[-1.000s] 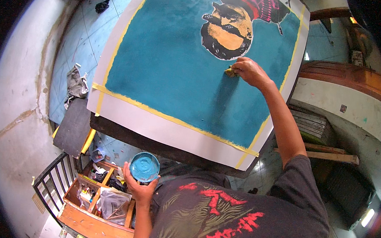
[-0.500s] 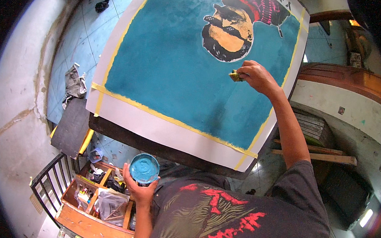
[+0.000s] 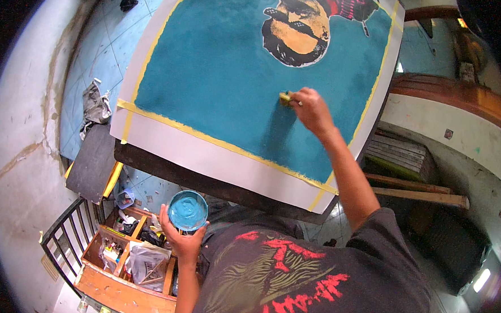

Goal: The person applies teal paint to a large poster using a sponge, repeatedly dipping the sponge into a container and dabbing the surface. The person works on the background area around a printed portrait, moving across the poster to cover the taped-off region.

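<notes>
A large painting (image 3: 220, 92) lies on a dark board, its teal ground edged with yellow masking tape (image 3: 228, 141) and a white paper border. At the far side it bears an upside-down portrait (image 3: 296, 31) in black and tan. My right hand (image 3: 314, 111) is closed on a small yellow sponge (image 3: 286, 98), over the teal area just below the portrait; whether the sponge touches the surface I cannot tell. My left hand (image 3: 184, 245) grips a round tub of teal paint (image 3: 188, 210) below the painting's near edge, fingers around its side.
A wooden drawer unit (image 3: 120, 293) with bags and small items stands at lower left, beside a black metal rack (image 3: 67, 240). A dark panel (image 3: 93, 162) and grey cloth (image 3: 96, 104) lie left of the painting. Wooden planks (image 3: 418, 196) are at right.
My right hand has moved left with the sponge across the teal area. The left hand still holds the tub, and the whole view has shifted slightly.
</notes>
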{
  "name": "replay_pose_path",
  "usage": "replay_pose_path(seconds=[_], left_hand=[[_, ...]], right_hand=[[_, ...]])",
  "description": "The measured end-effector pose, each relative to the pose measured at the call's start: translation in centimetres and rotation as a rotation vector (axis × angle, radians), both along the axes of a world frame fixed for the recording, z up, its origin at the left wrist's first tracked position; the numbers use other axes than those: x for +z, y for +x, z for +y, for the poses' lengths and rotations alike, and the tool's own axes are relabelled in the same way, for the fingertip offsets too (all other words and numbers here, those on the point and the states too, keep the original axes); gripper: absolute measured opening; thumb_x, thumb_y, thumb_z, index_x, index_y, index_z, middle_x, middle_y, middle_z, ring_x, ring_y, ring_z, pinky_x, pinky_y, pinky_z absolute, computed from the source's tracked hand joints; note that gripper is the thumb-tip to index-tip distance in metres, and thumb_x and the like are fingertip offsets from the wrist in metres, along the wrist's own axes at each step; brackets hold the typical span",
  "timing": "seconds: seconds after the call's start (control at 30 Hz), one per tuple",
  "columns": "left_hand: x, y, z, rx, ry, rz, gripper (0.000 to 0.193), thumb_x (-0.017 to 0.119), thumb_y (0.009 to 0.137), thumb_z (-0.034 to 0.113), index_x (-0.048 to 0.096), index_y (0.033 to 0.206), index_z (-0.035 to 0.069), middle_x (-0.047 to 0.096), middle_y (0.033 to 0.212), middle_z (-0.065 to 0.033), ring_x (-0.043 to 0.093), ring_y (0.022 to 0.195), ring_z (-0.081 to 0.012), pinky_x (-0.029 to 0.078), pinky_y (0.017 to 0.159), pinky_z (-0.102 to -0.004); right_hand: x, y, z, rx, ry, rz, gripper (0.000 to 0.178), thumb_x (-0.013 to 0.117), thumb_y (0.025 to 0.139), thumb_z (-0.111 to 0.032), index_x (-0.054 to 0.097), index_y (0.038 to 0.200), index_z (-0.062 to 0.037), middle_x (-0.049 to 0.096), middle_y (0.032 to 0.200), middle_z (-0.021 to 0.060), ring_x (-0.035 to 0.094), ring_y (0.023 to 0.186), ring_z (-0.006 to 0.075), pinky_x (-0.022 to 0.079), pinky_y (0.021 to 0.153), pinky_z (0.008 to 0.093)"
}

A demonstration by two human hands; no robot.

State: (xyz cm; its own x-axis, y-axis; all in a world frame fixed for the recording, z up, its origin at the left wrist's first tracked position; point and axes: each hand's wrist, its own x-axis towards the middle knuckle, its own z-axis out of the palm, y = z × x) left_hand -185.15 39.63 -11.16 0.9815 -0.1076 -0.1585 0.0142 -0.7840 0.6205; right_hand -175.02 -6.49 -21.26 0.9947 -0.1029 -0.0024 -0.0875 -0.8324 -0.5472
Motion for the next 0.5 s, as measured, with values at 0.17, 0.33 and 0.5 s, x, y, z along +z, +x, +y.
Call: replay_pose_path(seconds=[0.17, 0.33, 0.5], left_hand=[[0.1, 0.0, 0.0, 0.009, -0.030, -0.001, 0.110, 0.091, 0.061, 0.041, 0.032, 0.144, -0.001, 0.035, 0.148, -0.0209, 0.036, 0.137, -0.0393, 0.030, 0.114, -0.0501], [0.3, 0.2, 0.1, -0.017, -0.023, -0.019, 0.109, 0.091, 0.062, 0.042, 0.033, 0.144, -0.001, 0.036, 0.148, -0.0212, 0.036, 0.137, -0.0389, 0.031, 0.114, -0.0499], [0.5, 0.1, 0.3, -0.016, -0.047, -0.018, 0.108, 0.091, 0.062, 0.041, 0.033, 0.144, -0.001, 0.036, 0.147, -0.0216, 0.036, 0.137, -0.0389, 0.030, 0.114, -0.0494]], right_hand=[[2.8, -0.4, 3.0, -0.132, -0.004, -0.087, 0.010, 0.069, 0.082, -0.005, 0.070, 0.092, -0.0030, 0.065, 0.090, 0.0132, 0.063, 0.087, 0.0335, 0.052, 0.077, 0.0421], [1.5, -1.9, 3.4, -0.103, -0.056, -0.074, 0.010, 0.069, 0.082, -0.005, 0.070, 0.092, -0.0031, 0.065, 0.089, 0.0131, 0.063, 0.088, 0.0324, 0.052, 0.077, 0.0410], [0.9, -3.6, 3.9, -0.054, -0.079, -0.017, 0.011, 0.069, 0.082, -0.003, 0.070, 0.092, -0.0031, 0.065, 0.090, 0.0133, 0.062, 0.088, 0.0326, 0.052, 0.078, 0.0410]])
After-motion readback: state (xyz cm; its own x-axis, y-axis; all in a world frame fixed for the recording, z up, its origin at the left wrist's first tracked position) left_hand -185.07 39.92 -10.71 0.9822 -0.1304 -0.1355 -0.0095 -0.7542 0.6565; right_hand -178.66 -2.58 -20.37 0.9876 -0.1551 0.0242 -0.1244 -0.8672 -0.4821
